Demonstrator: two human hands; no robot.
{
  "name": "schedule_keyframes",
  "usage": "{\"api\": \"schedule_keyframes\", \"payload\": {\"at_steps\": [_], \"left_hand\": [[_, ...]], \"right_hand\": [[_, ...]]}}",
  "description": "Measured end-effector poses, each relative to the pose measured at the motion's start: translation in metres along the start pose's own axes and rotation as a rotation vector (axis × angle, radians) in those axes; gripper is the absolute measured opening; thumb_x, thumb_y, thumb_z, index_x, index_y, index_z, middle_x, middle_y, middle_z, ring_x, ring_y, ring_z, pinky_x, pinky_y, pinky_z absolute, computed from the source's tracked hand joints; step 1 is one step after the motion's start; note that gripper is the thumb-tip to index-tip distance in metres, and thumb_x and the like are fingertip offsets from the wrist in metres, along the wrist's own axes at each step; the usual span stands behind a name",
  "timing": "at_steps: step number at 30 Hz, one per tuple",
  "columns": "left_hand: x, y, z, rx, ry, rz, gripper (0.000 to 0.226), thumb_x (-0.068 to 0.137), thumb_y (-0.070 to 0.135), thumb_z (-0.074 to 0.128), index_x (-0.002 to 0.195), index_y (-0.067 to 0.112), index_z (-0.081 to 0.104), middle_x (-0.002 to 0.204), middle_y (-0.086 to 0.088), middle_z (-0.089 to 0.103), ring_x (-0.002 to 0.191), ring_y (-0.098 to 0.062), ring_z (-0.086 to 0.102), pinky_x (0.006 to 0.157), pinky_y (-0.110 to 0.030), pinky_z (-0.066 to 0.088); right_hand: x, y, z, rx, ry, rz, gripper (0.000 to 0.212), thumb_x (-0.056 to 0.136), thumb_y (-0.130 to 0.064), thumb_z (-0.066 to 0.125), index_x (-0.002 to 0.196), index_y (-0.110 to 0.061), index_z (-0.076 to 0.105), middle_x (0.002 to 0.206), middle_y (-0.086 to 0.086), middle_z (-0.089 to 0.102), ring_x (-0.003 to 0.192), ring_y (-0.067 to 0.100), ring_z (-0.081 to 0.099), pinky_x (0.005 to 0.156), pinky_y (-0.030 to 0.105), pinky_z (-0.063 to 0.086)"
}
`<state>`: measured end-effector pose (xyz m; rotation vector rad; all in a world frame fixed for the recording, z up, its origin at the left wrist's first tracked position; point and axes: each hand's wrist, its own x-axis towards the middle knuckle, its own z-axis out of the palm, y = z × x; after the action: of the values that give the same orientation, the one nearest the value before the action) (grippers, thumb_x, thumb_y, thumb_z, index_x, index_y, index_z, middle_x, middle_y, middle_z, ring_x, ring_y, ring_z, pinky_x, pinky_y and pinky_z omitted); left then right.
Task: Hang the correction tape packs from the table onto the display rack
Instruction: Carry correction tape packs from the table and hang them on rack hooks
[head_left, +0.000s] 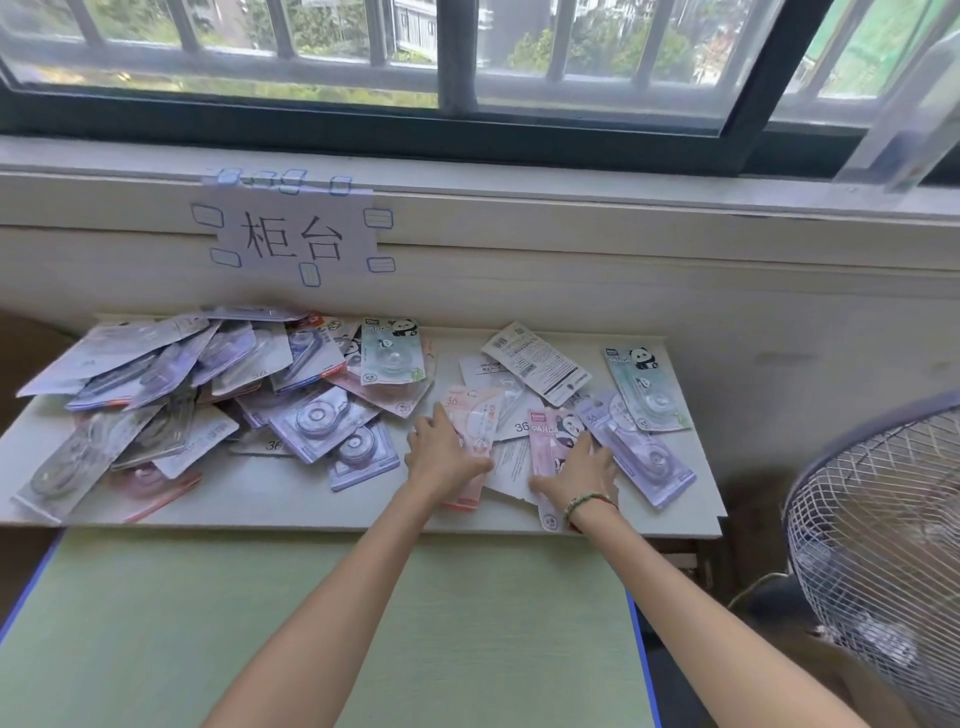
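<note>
Correction tape packs (470, 441) lie under the flat, open left hand (441, 452) and right hand (576, 473).

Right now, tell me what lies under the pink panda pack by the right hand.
The pink panda pack lies on white card-backed packs, which rest on the white table. The right hand covers its lower part, so what lies beneath there is hidden.

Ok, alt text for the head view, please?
Both hands lie flat on scattered tape packs on a white table under a window: left hand on a salmon pack, right hand on a pink panda pack. No rack shows.
</note>
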<state>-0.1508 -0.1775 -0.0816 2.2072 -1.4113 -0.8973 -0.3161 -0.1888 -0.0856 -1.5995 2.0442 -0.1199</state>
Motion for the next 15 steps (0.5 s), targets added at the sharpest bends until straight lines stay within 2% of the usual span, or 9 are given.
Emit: {"api": "schedule_keyframes", "payload": {"at_steps": [4, 7, 11, 15], "left_hand": [[-0.007, 0.000, -0.007, -0.083, 0.025, 0.007, 0.102, 0.067, 0.028, 0.082, 0.144, 0.002, 0.020, 0.141, -0.019, 0.022, 0.130, -0.037, 0.037, 0.108, -0.045, 0.037], [-0.017, -0.004, -0.013, -0.093, 0.077, 0.015, 0.104, 0.065, 0.030, 0.083, 0.143, 0.002, 0.021, 0.139, -0.016, 0.020, 0.129, -0.036, 0.034, 0.107, -0.043, 0.038], [-0.035, -0.014, -0.023, -0.095, 0.145, 0.036, 0.092, 0.065, 0.029, 0.082, 0.137, 0.010, 0.028, 0.129, -0.012, 0.022, 0.126, -0.034, 0.034, 0.101, -0.039, 0.039], [-0.061, -0.022, -0.035, -0.144, 0.142, 0.112, 0.104, 0.064, 0.032, 0.082, 0.145, 0.018, 0.018, 0.131, -0.014, 0.028, 0.125, -0.032, 0.037, 0.099, -0.039, 0.041]], "right_hand": [[-0.009, -0.001, -0.004, 0.032, -0.031, -0.023, 0.107, 0.075, -0.030, 0.076, 0.150, -0.007, 0.003, 0.149, 0.021, 0.014, 0.138, 0.036, 0.019, 0.105, 0.046, 0.034], [-0.021, -0.003, -0.007, 0.066, -0.020, -0.060, 0.104, 0.071, -0.025, 0.078, 0.146, -0.006, 0.008, 0.143, 0.017, 0.017, 0.133, 0.034, 0.023, 0.104, 0.046, 0.038], [-0.043, -0.006, -0.012, 0.119, 0.029, -0.098, 0.100, 0.072, -0.025, 0.078, 0.144, -0.006, 0.011, 0.140, 0.014, 0.016, 0.132, 0.033, 0.024, 0.103, 0.049, 0.039], [-0.073, -0.006, -0.016, 0.181, 0.114, -0.087, 0.097, 0.069, -0.027, 0.081, 0.141, -0.009, 0.018, 0.139, 0.013, 0.018, 0.130, 0.033, 0.026, 0.104, 0.048, 0.038]]}}
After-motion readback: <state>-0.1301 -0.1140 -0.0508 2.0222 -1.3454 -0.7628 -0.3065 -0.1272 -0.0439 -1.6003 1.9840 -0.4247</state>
